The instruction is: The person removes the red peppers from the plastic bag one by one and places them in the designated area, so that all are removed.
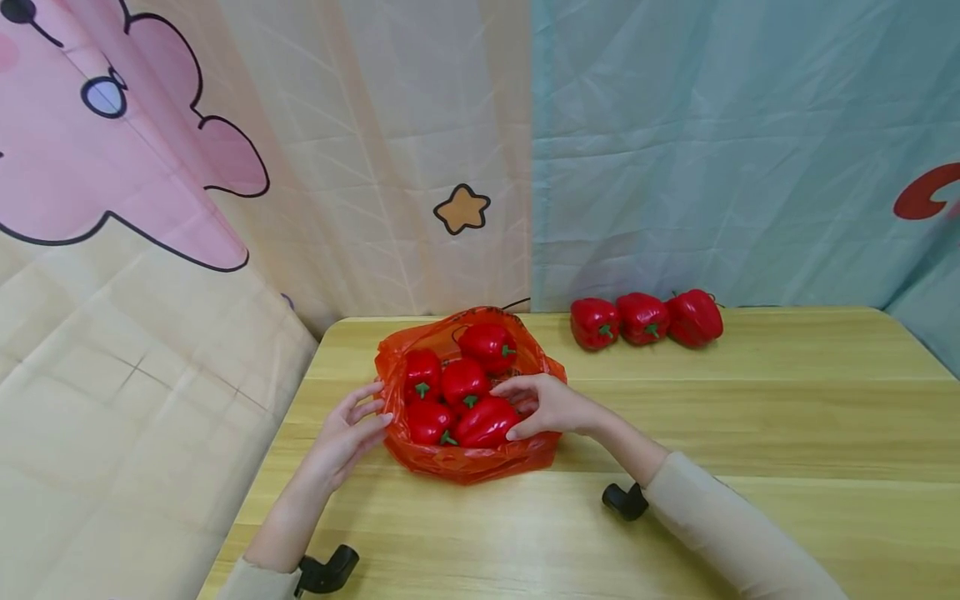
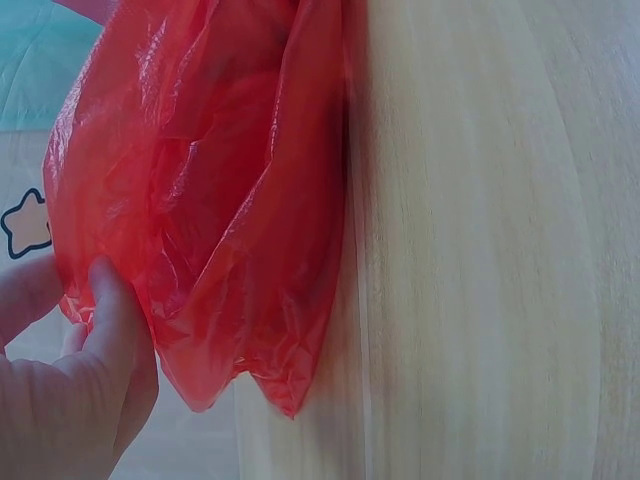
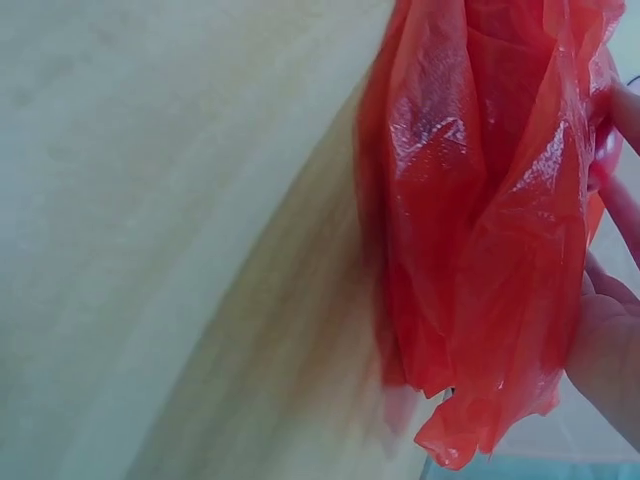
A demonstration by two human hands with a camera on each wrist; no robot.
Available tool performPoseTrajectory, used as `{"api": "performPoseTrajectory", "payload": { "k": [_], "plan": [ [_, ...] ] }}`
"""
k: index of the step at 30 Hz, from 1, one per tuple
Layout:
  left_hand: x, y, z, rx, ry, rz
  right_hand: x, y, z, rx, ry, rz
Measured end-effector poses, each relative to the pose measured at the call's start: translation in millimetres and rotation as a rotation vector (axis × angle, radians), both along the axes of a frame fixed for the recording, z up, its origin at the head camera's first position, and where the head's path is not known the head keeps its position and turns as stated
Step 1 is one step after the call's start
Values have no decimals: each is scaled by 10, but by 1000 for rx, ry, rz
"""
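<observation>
An orange-red plastic bag (image 1: 465, 468) stands with its mouth spread wide on the table, several glossy red bell peppers inside. My left hand (image 1: 348, 433) is at the bag's left side, fingertips and thumb touching the rim, fingers loosely extended; the left wrist view shows the thumb (image 2: 115, 300) against the plastic. Over the right rim reaches my right hand (image 1: 547, 404), its curved fingers and thumb about the right end of the front bell pepper (image 1: 487, 422). In the right wrist view, the bag (image 3: 480, 220) hides most of that grip.
Three more red bell peppers lie in a row at the table's back edge: left (image 1: 595, 323), middle (image 1: 642, 318) and right (image 1: 694, 318). The wooden table (image 1: 787, 417) extends to the right. Behind it hangs a printed curtain (image 1: 675, 150).
</observation>
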State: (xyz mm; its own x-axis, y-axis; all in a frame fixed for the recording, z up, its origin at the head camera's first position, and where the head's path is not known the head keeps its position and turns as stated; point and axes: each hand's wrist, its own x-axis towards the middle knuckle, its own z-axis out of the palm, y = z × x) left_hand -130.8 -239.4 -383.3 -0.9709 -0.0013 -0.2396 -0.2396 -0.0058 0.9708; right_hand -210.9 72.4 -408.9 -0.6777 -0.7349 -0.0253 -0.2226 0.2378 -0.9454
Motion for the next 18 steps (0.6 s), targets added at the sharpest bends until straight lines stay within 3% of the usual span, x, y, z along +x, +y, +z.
{"api": "performPoseTrajectory", "payload": {
  "k": [7,18],
  "plan": [
    [-4,16,22,5,-8,1,-43,-31,35,77,76,39],
    [-3,23,31,4,-13,3,-56,-76,89,175,102,57]
  ]
}}
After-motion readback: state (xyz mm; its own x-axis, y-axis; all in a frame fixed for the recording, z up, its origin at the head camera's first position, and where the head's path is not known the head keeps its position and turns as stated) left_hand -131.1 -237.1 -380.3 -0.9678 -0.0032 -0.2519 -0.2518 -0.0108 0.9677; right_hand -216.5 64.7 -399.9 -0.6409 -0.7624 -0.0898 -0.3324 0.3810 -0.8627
